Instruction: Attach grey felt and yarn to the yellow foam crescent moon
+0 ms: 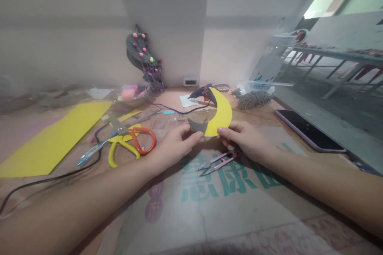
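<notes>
In the head view, a round dish (228,87) is holding small, indistinct bits. Above the printed work surface (191,219), the left hand (175,143) is pinching one yellow crescent (224,112) by its grey-covered tip, the right hand (247,137) by its lower edge. One pair of snips (223,161) is lying beneath; one phone (309,130) is lying near the right edge.
</notes>
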`<state>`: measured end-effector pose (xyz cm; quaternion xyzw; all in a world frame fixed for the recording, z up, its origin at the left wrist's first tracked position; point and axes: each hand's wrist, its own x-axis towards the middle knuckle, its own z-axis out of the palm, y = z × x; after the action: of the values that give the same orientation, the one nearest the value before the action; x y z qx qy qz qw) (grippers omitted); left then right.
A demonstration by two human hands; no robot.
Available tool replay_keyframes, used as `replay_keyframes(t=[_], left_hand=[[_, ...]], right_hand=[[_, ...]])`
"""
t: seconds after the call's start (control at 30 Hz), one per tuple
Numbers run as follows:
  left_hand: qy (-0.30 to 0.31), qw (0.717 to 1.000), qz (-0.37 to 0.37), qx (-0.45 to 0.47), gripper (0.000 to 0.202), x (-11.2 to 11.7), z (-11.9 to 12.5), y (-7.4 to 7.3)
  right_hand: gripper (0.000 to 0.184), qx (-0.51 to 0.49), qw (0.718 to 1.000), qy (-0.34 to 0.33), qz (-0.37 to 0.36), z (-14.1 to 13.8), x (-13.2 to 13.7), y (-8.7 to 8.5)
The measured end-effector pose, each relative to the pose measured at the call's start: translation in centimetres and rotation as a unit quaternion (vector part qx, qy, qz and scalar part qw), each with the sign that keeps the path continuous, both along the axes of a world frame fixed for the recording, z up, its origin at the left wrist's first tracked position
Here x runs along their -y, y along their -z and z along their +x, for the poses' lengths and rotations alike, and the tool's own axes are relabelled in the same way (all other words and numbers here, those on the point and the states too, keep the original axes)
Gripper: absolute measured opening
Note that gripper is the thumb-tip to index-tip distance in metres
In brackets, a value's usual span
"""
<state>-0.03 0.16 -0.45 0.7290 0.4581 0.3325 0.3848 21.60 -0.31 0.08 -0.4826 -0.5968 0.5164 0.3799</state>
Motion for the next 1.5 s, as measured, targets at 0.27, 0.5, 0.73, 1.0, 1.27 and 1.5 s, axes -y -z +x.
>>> replay_keyframes(t=[0.27,0.5,0.73,1.0,1.27,1.5], left_hand=[[0.009,0.999,-0.018,0.026,0.030,-0.1,0.0,-0.2],[-0.005,1.000,0.015,-0.002,0.033,0.0,0.0,-0.5],[0.005,0.999,0.009,0.033,0.028,-0.1,0.1,-0.4],[0.005,0.998,0.012,0.068,0.041,-0.2,-0.2,-0.2],[-0.006,0.989,-0.055,0.138,0.029,-0.6,0.3,0.3],[-0.010,0.994,-0.024,0.104,0.029,-0.5,0.2,-0.1]], right_hand=[[0.037,-0.004,1.000,0.003,0.003,0.0,0.0,0.0],[0.037,0.039,0.999,-0.006,0.032,-0.2,0.1,-0.4],[0.031,0.153,0.962,0.040,0.224,0.0,1.0,-0.4],[0.024,0.288,0.798,-0.061,0.526,1.4,0.5,0.1],[0.032,0.295,0.733,-0.138,0.597,0.7,0.8,0.3],[0.023,0.296,0.753,-0.166,0.564,0.3,1.6,-0.7]])
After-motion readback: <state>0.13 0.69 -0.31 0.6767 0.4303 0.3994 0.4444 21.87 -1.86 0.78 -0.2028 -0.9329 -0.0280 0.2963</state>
